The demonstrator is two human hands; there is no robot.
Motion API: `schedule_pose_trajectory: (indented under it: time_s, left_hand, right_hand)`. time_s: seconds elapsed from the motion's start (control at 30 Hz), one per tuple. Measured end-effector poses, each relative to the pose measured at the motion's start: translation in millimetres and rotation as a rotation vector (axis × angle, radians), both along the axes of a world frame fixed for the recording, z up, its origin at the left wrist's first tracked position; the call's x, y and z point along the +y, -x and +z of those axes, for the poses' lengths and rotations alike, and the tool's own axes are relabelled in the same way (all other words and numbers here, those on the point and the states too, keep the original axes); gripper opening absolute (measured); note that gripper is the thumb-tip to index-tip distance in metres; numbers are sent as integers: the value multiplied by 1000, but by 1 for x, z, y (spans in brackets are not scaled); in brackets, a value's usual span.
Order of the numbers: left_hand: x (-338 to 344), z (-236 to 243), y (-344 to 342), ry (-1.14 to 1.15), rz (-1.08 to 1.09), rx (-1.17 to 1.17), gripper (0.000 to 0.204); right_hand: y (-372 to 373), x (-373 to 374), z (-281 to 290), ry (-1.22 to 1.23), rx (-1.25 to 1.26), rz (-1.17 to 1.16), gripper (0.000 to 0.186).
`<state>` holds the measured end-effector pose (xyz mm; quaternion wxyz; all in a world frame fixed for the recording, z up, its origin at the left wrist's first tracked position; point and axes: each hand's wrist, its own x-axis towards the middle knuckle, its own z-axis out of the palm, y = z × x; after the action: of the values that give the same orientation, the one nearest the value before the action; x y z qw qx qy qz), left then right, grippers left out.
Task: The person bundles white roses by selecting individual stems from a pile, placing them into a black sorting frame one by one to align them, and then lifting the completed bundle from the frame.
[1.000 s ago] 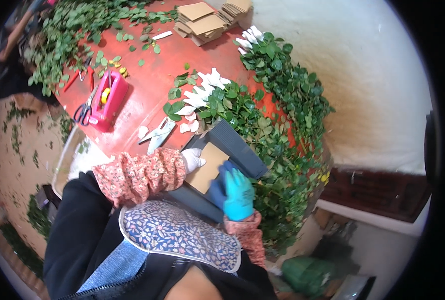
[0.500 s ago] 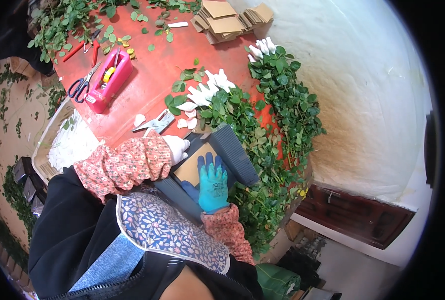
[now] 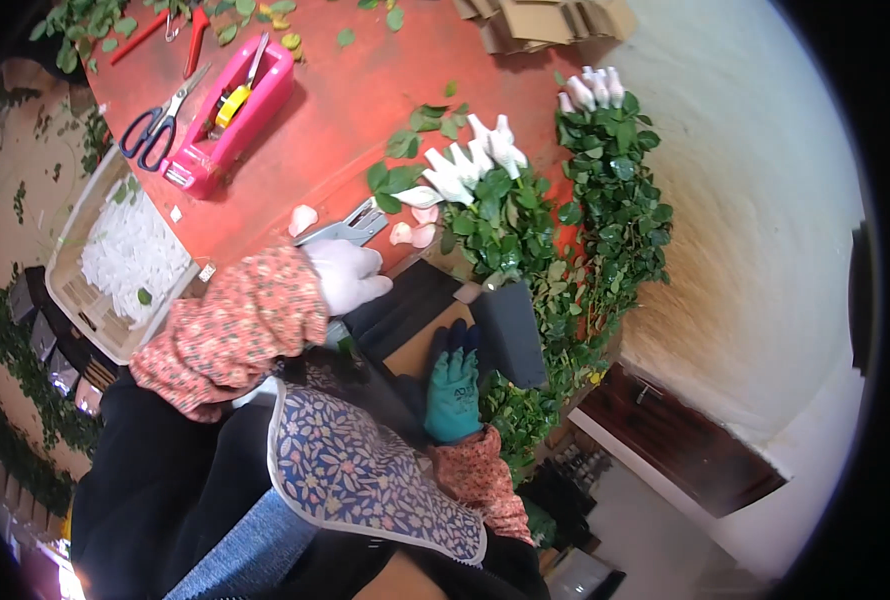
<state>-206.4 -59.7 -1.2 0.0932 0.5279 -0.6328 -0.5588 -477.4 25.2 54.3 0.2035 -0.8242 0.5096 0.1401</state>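
My left hand (image 3: pixel 350 277), in a white glove, has its fingers bent at the upper left edge of a dark grey wrapping sheet (image 3: pixel 520 325); their tips are hidden, so what they hold cannot be made out. Just beyond that hand lies a metal stapler (image 3: pixel 363 226), partly covered by it. My right hand (image 3: pixel 453 390), in a teal glove, rests with outstretched fingers on a brown cardboard piece (image 3: pixel 420 345) inside the folded sheet. Past the sheet lies a leafy bunch of roses (image 3: pixel 505 225) with white-covered heads.
A second rose bunch (image 3: pixel 615 165) lies along the wall. On the red table (image 3: pixel 365 110) are a pink tape dispenser (image 3: pixel 230 115), scissors (image 3: pixel 160 122), red-handled pruners (image 3: pixel 195 45), petals (image 3: pixel 303 220) and stacked cardboard (image 3: pixel 535 22). A basket (image 3: pixel 90 300) of white sleeves stands left.
The whole view has shifted, so the table things sit farther right and higher. My left hand is nearer the stapler, overlapping its near end. My right hand still lies on the cardboard.
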Motion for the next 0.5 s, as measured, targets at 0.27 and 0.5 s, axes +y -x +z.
schedule_pose_trajectory:
  time_s: [0.27,0.5]
  left_hand:
    - [58,-17,-65,-259,-145,227,35]
    - [81,-35,-69,-497,-222,374,36]
  right_hand:
    - [14,-10,21,-119,91,24,95]
    - [7,-13,-12,-740,-811,-1590,59]
